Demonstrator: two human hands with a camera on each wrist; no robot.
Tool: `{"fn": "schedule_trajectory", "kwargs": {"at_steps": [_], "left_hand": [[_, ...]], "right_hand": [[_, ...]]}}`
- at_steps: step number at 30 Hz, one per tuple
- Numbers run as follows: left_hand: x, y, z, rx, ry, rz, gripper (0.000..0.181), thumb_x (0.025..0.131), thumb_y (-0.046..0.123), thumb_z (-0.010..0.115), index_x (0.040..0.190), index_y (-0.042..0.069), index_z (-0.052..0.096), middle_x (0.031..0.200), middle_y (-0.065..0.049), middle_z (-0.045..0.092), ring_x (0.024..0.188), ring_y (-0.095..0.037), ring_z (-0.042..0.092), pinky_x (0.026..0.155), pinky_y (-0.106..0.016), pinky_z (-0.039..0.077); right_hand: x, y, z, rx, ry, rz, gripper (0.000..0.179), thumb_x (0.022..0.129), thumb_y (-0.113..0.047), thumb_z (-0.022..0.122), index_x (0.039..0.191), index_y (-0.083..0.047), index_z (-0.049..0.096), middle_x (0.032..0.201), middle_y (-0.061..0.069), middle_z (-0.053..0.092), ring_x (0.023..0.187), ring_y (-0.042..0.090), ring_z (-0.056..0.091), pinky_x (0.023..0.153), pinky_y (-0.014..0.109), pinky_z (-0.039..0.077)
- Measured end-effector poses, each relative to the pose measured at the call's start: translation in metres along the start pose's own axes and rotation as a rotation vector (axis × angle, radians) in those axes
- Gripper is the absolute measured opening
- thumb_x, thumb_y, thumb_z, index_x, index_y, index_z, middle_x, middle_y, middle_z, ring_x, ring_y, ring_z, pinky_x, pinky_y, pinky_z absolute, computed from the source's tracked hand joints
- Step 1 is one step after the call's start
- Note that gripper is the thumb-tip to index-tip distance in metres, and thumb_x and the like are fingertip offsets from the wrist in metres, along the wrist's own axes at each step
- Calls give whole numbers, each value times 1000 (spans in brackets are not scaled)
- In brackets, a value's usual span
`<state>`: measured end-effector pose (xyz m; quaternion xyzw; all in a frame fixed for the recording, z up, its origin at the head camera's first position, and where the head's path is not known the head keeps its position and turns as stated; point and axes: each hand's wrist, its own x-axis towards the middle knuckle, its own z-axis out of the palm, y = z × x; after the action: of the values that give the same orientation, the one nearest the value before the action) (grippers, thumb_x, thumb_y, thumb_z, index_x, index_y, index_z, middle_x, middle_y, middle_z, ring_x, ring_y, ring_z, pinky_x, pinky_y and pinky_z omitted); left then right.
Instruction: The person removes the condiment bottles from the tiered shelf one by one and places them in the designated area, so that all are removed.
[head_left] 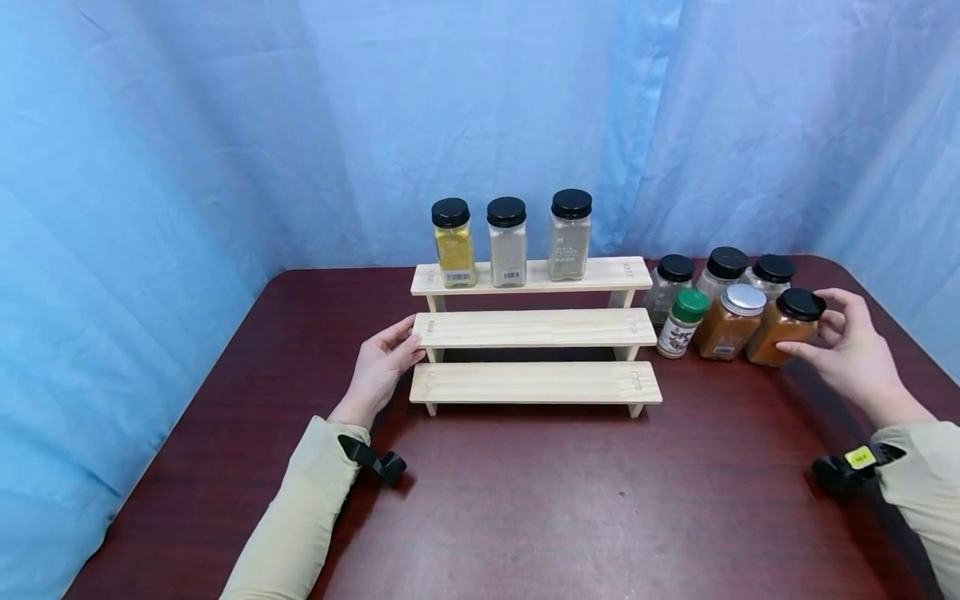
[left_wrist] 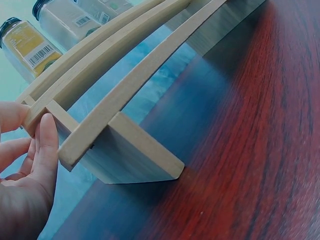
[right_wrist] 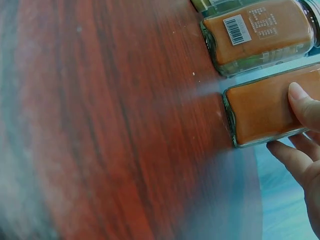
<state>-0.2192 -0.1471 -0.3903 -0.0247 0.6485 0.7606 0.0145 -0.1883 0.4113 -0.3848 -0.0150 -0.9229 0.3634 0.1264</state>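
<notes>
My left hand [head_left: 381,367] pinches the left end of the middle step of a three-tier wooden shelf rack [head_left: 532,328]. In the left wrist view the thumb lies above that board [left_wrist: 95,70] and the fingers below it. Over at the right, my right hand [head_left: 862,354] grips a glass spice jar [head_left: 772,340] of orange-brown powder with a black lid. The right wrist view shows the thumb on one face of this jar [right_wrist: 265,107] and fingers underneath. Whether its base touches the table I cannot tell.
On the top tier stand a yellow spice jar [head_left: 454,250], a pale jar [head_left: 508,250] and a black pepper jar [head_left: 570,242]. Beside the gripped jar are a silver-lidded jar [head_left: 727,329], a green-capped bottle [head_left: 677,333] and several black-lidded jars behind. Blue curtains [head_left: 480,125] surround the dark red table [head_left: 525,500].
</notes>
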Motion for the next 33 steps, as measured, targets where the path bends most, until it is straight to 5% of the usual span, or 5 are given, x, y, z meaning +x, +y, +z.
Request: {"fn": "schedule_trajectory", "kwargs": {"at_steps": [3, 11, 18, 29, 33], "left_hand": [[0, 1, 0, 4, 0, 1, 47, 95, -3, 50, 141, -3, 40, 97, 1, 50, 81, -1, 59, 73, -13, 54], [1, 2, 1, 3, -9, 0, 46, 96, -3, 49, 141, -3, 40, 95, 1, 49, 81, -1, 58, 73, -13, 54], [1, 2, 0, 2, -10, -2, 46, 96, -3, 49, 141, -3, 40, 95, 2, 49, 81, -1, 58, 74, -13, 54], [1, 1, 0, 6, 0, -9, 46, 96, -3, 49, 141, -3, 40, 96, 1, 50, 81, -1, 59, 74, -14, 54], [1, 1, 0, 14, -2, -12, 46, 96, -2, 50, 141, -3, 41, 98, 0, 51, 81, -1, 59, 74, -14, 54]], "right_hand": [[1, -2, 0, -13, 4, -1, 82, 88, -16, 67, 147, -29, 11, 134, 39, 40, 132, 13, 39, 67, -8, 32], [3, 3, 1, -36, 48, -40, 82, 86, -13, 69, 147, -26, 16, 119, 14, 46, 100, -26, 38, 65, -6, 33], [17, 32, 0, -93, 50, -3, 89, 86, -22, 70, 149, -37, 8, 138, 30, 37, 129, 38, 42, 75, 13, 51], [2, -6, -27, -25, 126, 1, 84, 86, -16, 69, 149, -28, 16, 104, -31, 31, 85, -22, 34, 64, -8, 33], [26, 69, -34, 9, 249, -24, 84, 83, -10, 71, 148, -32, 22, 114, -30, 38, 92, -20, 40, 76, -3, 38]]}}
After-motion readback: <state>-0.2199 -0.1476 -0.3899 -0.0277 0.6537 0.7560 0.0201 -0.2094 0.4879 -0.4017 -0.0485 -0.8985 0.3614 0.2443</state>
